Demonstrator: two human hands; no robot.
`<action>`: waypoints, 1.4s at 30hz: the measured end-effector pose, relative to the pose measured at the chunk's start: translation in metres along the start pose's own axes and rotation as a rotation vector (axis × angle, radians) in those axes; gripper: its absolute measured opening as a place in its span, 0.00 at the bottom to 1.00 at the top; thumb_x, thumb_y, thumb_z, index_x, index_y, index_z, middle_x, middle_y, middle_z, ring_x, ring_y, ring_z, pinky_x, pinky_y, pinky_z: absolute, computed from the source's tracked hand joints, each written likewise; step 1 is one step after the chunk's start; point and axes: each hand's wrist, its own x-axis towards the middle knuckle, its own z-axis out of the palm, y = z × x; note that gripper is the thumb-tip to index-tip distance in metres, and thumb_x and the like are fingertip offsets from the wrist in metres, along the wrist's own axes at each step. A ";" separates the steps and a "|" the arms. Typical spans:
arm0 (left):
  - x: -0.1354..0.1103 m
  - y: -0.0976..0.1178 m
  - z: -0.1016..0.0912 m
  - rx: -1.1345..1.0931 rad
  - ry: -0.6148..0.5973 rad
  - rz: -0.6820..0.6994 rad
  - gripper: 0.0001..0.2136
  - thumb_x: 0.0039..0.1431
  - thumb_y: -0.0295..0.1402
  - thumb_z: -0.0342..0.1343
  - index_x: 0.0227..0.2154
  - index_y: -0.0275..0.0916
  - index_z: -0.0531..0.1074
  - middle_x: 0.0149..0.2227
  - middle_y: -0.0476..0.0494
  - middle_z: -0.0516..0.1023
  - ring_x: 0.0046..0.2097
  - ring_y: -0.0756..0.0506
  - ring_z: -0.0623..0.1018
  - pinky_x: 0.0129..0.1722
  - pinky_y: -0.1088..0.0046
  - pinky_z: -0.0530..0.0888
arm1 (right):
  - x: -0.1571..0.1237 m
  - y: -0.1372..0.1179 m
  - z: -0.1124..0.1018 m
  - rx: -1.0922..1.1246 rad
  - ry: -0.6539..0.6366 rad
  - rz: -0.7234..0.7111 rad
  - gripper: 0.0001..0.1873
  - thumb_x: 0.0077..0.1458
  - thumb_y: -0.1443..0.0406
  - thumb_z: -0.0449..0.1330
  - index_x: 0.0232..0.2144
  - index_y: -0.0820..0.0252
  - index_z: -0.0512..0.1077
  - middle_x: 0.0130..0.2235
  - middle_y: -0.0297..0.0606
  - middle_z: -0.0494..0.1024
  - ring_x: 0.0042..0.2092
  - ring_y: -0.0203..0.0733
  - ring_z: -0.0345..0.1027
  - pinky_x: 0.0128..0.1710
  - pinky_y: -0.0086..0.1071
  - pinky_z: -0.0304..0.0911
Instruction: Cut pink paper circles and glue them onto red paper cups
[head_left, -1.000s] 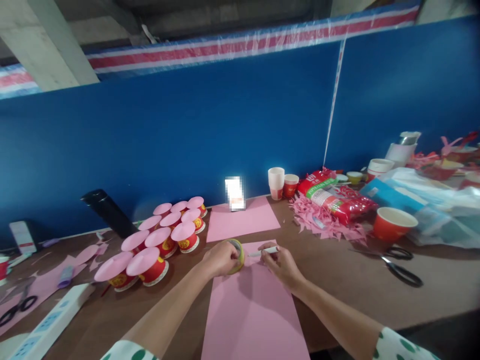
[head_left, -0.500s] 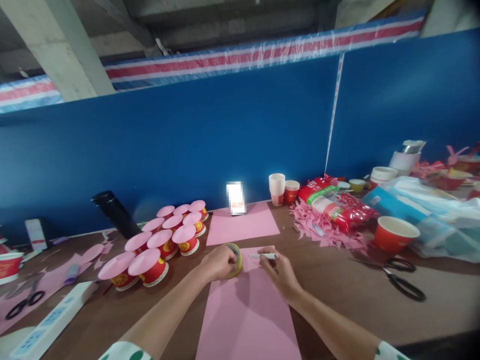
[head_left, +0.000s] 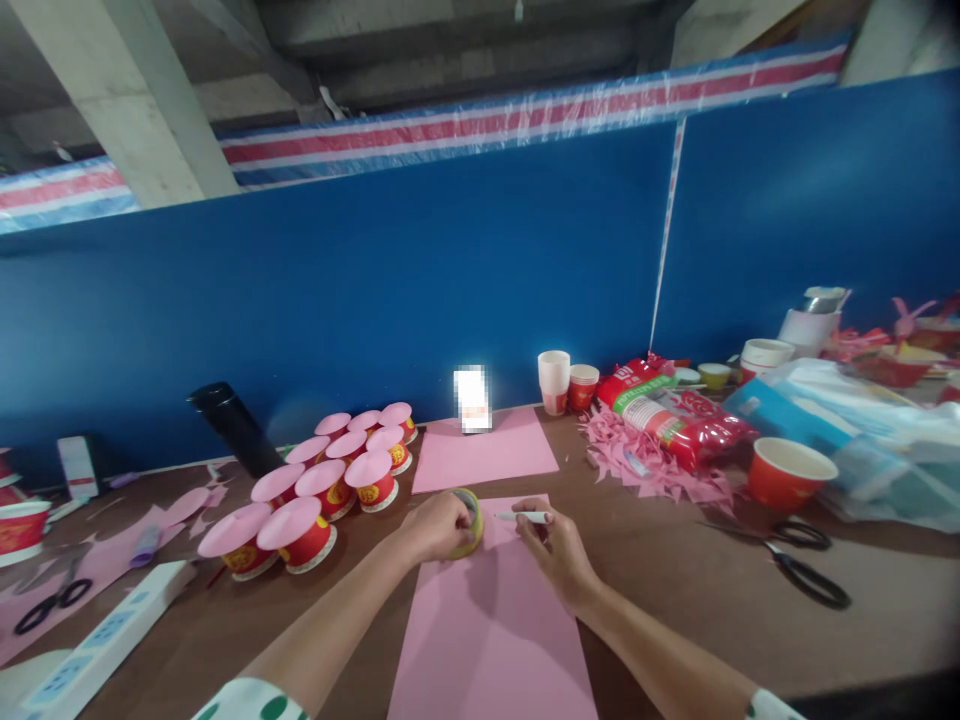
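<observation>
A long pink sheet of paper (head_left: 495, 640) lies in front of me on the brown table. My left hand (head_left: 442, 525) is closed around the near side of a yellowish roll of tape (head_left: 474, 540), which rests at the sheet's upper left corner. A white pen (head_left: 531, 517) is pinched in my right hand (head_left: 555, 550), over the upper right part of the sheet. Its tip points left toward the tape roll, apart from it. Some of my left fingers are hidden behind the roll.
Several red paper cups with pink discs (head_left: 322, 485) stand at left, near a black bottle (head_left: 234, 430) and a power strip (head_left: 112, 640). On the right lie scissors (head_left: 806, 570), a red cup (head_left: 791, 475), a red packet (head_left: 675, 415) and pink paper scraps (head_left: 660, 470). A second pink sheet (head_left: 487, 455) lies beyond.
Almost nothing differs. The view has tilted up very slightly, while both hands keep their hold on the tape roll and the pen.
</observation>
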 end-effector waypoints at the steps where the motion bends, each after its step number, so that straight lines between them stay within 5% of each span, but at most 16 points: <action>1: 0.000 0.000 0.000 0.000 0.000 0.000 0.07 0.42 0.32 0.49 0.14 0.39 0.60 0.18 0.52 0.64 0.20 0.52 0.65 0.16 0.77 0.54 | 0.000 0.000 0.000 -0.002 0.003 -0.003 0.15 0.56 0.57 0.52 0.37 0.62 0.69 0.24 0.32 0.68 0.23 0.33 0.57 0.22 0.25 0.52; 42: 0.001 0.002 -0.004 0.020 -0.017 0.003 0.09 0.43 0.36 0.52 0.14 0.40 0.64 0.17 0.52 0.66 0.21 0.51 0.68 0.19 0.75 0.57 | 0.001 -0.013 -0.006 -0.148 0.072 -0.078 0.10 0.55 0.60 0.50 0.30 0.60 0.66 0.22 0.30 0.63 0.21 0.31 0.53 0.21 0.25 0.52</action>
